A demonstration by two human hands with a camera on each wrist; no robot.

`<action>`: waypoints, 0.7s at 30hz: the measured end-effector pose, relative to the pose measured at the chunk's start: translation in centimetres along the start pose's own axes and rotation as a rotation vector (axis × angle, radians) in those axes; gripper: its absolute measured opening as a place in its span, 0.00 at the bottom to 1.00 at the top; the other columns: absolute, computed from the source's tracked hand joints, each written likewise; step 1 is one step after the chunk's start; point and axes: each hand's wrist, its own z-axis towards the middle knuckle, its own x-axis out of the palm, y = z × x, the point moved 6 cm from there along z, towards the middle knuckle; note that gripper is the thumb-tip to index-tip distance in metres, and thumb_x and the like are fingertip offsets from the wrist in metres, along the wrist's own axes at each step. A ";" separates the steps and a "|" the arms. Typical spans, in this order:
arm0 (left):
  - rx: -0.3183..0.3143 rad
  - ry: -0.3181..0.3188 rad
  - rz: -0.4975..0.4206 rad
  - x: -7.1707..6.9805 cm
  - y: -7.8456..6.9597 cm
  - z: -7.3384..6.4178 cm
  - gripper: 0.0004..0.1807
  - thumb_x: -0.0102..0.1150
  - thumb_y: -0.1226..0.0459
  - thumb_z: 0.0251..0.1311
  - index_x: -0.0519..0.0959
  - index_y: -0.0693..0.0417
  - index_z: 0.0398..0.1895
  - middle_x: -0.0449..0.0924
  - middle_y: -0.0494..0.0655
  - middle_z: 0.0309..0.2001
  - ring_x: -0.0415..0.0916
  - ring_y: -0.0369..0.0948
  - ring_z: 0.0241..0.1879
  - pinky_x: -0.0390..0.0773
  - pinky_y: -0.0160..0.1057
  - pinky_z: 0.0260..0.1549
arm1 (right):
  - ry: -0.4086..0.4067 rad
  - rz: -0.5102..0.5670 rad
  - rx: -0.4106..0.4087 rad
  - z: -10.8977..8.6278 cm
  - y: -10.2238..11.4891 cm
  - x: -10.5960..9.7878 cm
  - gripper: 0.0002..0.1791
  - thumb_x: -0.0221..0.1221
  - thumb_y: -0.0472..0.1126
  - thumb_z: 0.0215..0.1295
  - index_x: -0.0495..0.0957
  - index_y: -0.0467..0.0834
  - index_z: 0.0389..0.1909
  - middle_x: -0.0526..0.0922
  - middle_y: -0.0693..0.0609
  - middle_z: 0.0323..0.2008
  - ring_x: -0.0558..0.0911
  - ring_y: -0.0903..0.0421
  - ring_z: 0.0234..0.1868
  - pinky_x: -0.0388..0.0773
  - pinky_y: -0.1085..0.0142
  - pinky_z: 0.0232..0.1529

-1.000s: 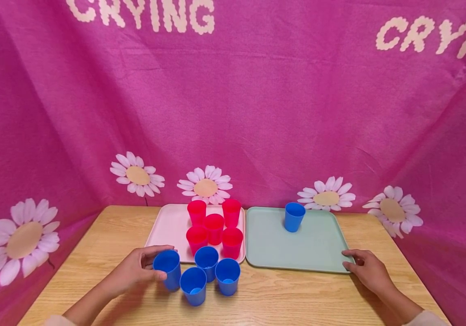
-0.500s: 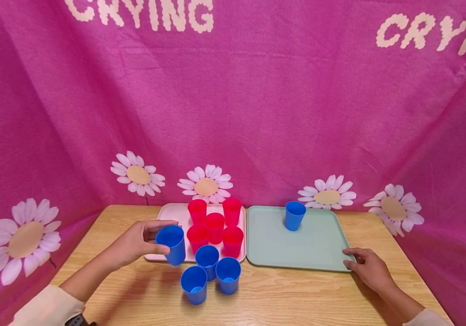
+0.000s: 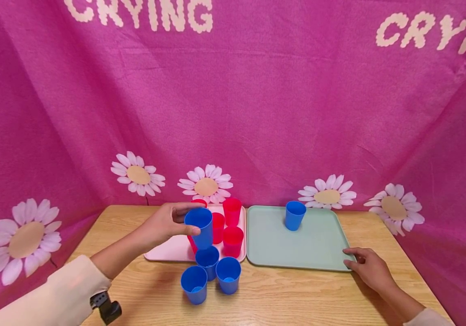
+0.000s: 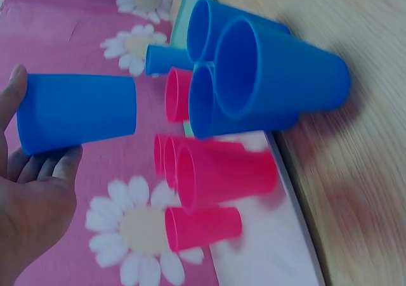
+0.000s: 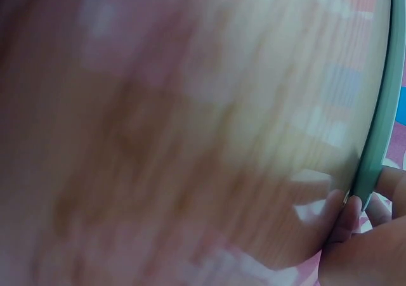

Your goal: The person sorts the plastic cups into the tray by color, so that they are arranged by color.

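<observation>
My left hand [image 3: 163, 227] grips a blue cup [image 3: 199, 230] by its sides, thumb in front and fingers behind. The cup is held upright in the air, overlapping red cups in the head view; the left wrist view shows it raised above the others. Three more blue cups [image 3: 194, 290] stand on the table just before the pink tray [image 3: 161, 251], which bears several red cups [image 3: 232, 242]. At the near right corner of the green tray [image 3: 273, 249], my right hand [image 3: 370, 270] pinches the rim between thumb and fingers. One blue cup [image 3: 295, 216] stands toward that tray's back.
The two trays lie side by side on a wooden table [image 3: 290, 299]. Behind the table hangs a pink cloth [image 3: 282, 113] with printed daisies and lettering. A black strap device [image 3: 106, 308] sits at my left wrist.
My left hand has lifted the blue cup off the table beside the others and carried it up and to the right. My right hand has stayed at the green tray's corner.
</observation>
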 end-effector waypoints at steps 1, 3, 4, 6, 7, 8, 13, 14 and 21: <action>-0.010 -0.007 -0.003 0.3 -0.2 0.3 0.38 0.75 0.58 0.59 0.73 0.55 0.72 0.84 0.58 0.58 0.83 0.54 0.56 0.84 0.51 0.51 | -0.001 0.001 -0.001 0.0 0.0 0.0 0.18 0.69 0.38 0.64 0.84 0.36 0.53 0.81 0.41 0.42 0.74 0.49 0.40 0.72 0.57 0.41; -0.010 -0.005 -0.015 1.1 -0.7 0.7 0.37 0.75 0.58 0.59 0.74 0.55 0.72 0.84 0.57 0.58 0.84 0.54 0.56 0.84 0.51 0.51 | -0.004 0.004 -0.004 0.0 0.0 -0.1 0.18 0.69 0.38 0.64 0.84 0.36 0.53 0.81 0.41 0.42 0.74 0.50 0.40 0.72 0.57 0.41; -0.008 0.000 -0.021 1.5 -0.9 1.0 0.37 0.75 0.58 0.59 0.74 0.54 0.72 0.84 0.57 0.58 0.84 0.54 0.56 0.84 0.50 0.51 | -0.007 0.005 -0.007 0.0 0.1 -0.1 0.18 0.69 0.38 0.63 0.85 0.36 0.53 0.81 0.40 0.42 0.74 0.50 0.39 0.71 0.57 0.41; -0.005 0.015 -0.035 2.4 -1.4 1.5 0.37 0.75 0.58 0.59 0.74 0.54 0.72 0.85 0.57 0.57 0.84 0.53 0.56 0.84 0.48 0.51 | -0.017 0.006 -0.014 0.0 0.1 -0.1 0.18 0.69 0.37 0.63 0.85 0.35 0.52 0.81 0.40 0.42 0.74 0.50 0.39 0.72 0.57 0.41; -0.005 0.025 -0.043 2.8 -1.5 1.8 0.37 0.75 0.58 0.59 0.74 0.54 0.72 0.85 0.56 0.57 0.84 0.52 0.56 0.84 0.48 0.51 | -0.021 0.006 -0.017 -0.1 0.1 -0.1 0.18 0.69 0.37 0.62 0.85 0.35 0.52 0.81 0.40 0.42 0.74 0.50 0.39 0.71 0.57 0.40; 0.000 0.043 -0.061 3.3 -1.7 2.1 0.37 0.75 0.58 0.60 0.73 0.55 0.72 0.85 0.57 0.57 0.84 0.52 0.56 0.84 0.47 0.51 | -0.024 0.006 -0.020 -0.1 0.1 -0.1 0.18 0.69 0.37 0.62 0.85 0.35 0.52 0.81 0.40 0.42 0.74 0.50 0.39 0.71 0.57 0.40; -0.013 0.059 -0.122 5.8 -2.4 3.4 0.37 0.75 0.62 0.59 0.73 0.55 0.72 0.86 0.55 0.56 0.85 0.50 0.55 0.85 0.46 0.50 | -0.026 0.006 -0.029 0.0 0.1 0.0 0.17 0.69 0.37 0.62 0.85 0.35 0.51 0.80 0.41 0.40 0.73 0.50 0.38 0.70 0.58 0.39; -0.011 0.058 -0.134 6.3 -2.5 3.6 0.36 0.75 0.62 0.59 0.74 0.55 0.71 0.86 0.55 0.55 0.85 0.50 0.55 0.85 0.47 0.50 | -0.025 0.006 -0.029 0.0 0.1 -0.1 0.17 0.69 0.37 0.62 0.85 0.35 0.51 0.80 0.41 0.40 0.73 0.50 0.38 0.70 0.58 0.39; -0.003 0.021 -0.139 10.3 -2.8 5.2 0.36 0.76 0.61 0.58 0.75 0.54 0.71 0.86 0.53 0.56 0.84 0.50 0.56 0.84 0.45 0.52 | -0.012 0.013 -0.015 0.1 -0.1 0.0 0.18 0.69 0.37 0.63 0.85 0.35 0.52 0.81 0.40 0.42 0.74 0.49 0.40 0.72 0.57 0.42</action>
